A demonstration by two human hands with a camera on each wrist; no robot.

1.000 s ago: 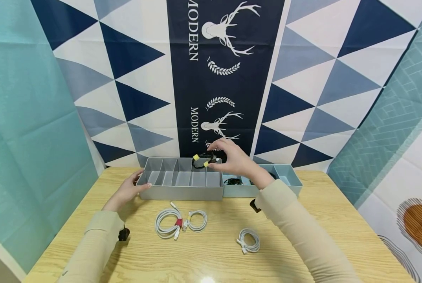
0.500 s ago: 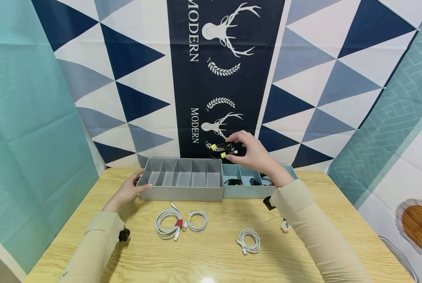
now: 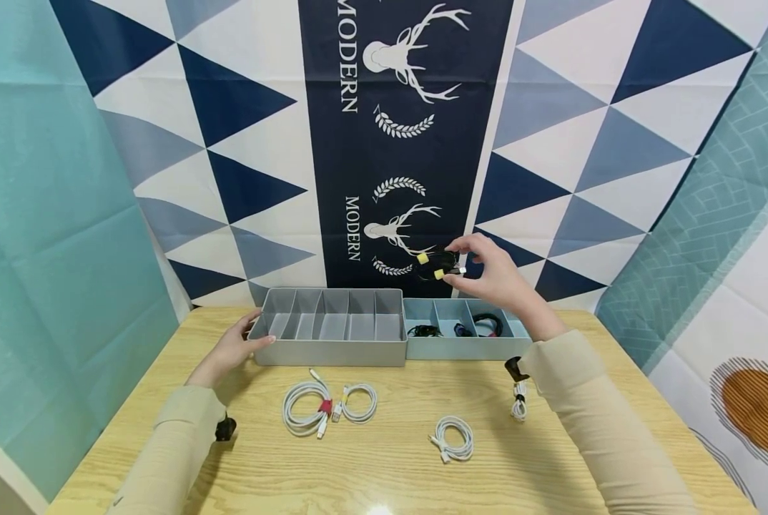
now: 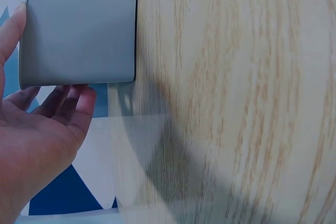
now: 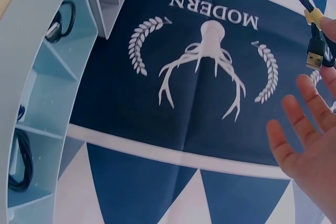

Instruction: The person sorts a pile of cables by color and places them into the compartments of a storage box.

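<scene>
The right hand (image 3: 496, 275) pinches a coiled black cable (image 3: 440, 263) with yellow ties, held in the air above the blue tray (image 3: 461, 348), whose compartments lie directly below and slightly toward the person. The left hand (image 3: 232, 348), fingers relaxed, rests against the left end of the grey tray (image 3: 329, 352) on the desk (image 3: 390, 472). The backdrop (image 3: 352, 229) reads "MODERN" beside a stag emblem.

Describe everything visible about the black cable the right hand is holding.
The black cable is a small coiled bundle bound with two yellow ties, with a metal USB-type plug sticking out. The right hand pinches it between fingertips and holds it in the air, above the light blue tray, in front of the patterned backdrop. Nothing else touches it.
</scene>
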